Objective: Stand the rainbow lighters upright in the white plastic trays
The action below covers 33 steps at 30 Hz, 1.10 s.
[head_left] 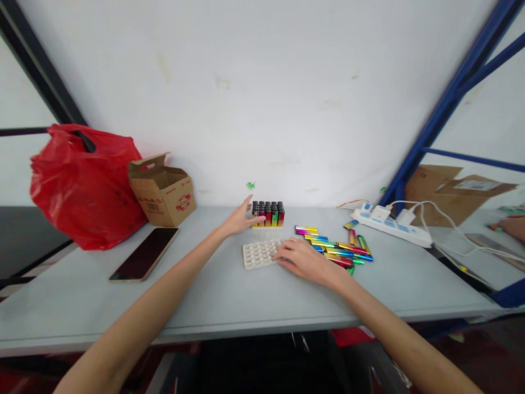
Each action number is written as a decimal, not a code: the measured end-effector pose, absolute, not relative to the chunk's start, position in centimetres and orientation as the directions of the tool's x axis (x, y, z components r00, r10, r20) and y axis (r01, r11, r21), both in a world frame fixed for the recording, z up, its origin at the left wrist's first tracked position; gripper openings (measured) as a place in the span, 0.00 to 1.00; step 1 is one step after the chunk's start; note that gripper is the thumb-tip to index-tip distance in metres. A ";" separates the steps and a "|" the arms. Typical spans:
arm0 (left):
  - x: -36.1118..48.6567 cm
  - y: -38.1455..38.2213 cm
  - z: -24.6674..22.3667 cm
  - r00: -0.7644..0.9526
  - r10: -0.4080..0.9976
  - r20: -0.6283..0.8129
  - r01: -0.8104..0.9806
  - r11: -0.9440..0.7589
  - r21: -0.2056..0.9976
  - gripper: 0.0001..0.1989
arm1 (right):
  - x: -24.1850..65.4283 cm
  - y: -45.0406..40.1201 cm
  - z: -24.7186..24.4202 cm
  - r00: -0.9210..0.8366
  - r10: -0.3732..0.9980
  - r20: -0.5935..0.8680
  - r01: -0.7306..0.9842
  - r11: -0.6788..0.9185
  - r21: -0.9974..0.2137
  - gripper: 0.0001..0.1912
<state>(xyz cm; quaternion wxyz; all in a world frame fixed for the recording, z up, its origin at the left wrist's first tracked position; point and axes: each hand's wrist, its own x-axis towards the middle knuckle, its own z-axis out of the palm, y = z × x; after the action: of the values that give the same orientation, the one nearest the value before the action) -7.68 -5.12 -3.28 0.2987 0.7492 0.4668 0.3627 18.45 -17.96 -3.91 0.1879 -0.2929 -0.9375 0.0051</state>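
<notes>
Black-topped, many-coloured lighters (pixel 268 214) stand upright in tight rows near the wall. At their left side is my left hand (pixel 239 219), its thumb and fingers spread apart; whether it touches them I cannot tell. Nearer to me lies a white tray (pixel 260 254) with rows of round holes, all of them bare where visible. My right hand (pixel 302 259) has its bent fingers closed at the tray's right end, partly covering it. Beside and behind that hand, loose shiny lighters (pixel 338 249) lie in a heap; their far ends are partly hidden.
On the left are a red plastic bag (pixel 86 186), an open cardboard box (pixel 164 194) and a phone (pixel 144 254). A white power strip (pixel 391 225) with plugs and cables lies at the right, before blue rack posts (pixel 445 104). Another person's hand (pixel 512 227) shows at the far right.
</notes>
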 end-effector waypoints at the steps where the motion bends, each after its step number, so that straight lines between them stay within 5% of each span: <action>1: -8.3 -5.8 -3.1 0.261 0.924 0.278 0.513 -0.377 0.771 0.56 | 18.5 -17.9 -3.9 -0.756 0.553 0.350 0.537 0.830 -0.151 0.08; 5: -11.1 -10.3 -1.5 0.293 0.904 0.312 0.691 -0.425 0.585 0.46 | 20.8 -16.8 -2.6 -0.679 0.607 0.413 0.547 0.793 -0.266 0.13; 9: -12.9 -15.2 -0.8 0.389 0.901 0.191 0.802 -0.433 0.412 0.42 | 24.1 -12.8 -1.2 -0.538 0.730 0.420 0.719 0.658 -0.223 0.13; 17: -11.5 -17.0 -3.0 0.499 0.857 0.127 0.780 -0.508 0.364 0.40 | 25.0 -5.7 -3.6 -0.495 0.849 0.183 0.807 0.528 -0.266 0.13; 21: -10.1 -16.0 -2.8 0.552 0.824 0.126 0.744 -0.555 0.372 0.39 | 24.5 -5.4 -3.8 -0.497 0.822 0.278 0.785 0.563 -0.259 0.08; 23: -9.3 -15.4 -2.5 0.581 0.803 0.133 0.725 -0.585 0.363 0.39 | 24.1 -5.6 -3.4 -0.427 0.834 0.348 0.760 0.540 -0.361 0.07; 28: -7.3 -13.6 -1.9 0.652 0.754 0.078 0.697 -0.637 0.328 0.36 | 21.5 -7.2 -1.5 -0.280 0.925 0.257 0.314 0.341 -0.886 0.13; 33: -6.6 -12.6 -1.9 0.685 0.727 0.054 0.676 -0.661 0.326 0.34 | 17.9 -8.7 -1.0 -0.247 0.961 0.120 -0.193 0.073 -0.979 0.26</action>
<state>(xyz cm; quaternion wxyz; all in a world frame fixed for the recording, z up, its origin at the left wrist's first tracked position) -6.61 -12.63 -1.88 0.1413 0.9069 0.3865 0.0901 17.87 -8.71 -0.96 0.4981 -0.3580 -0.5369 0.5792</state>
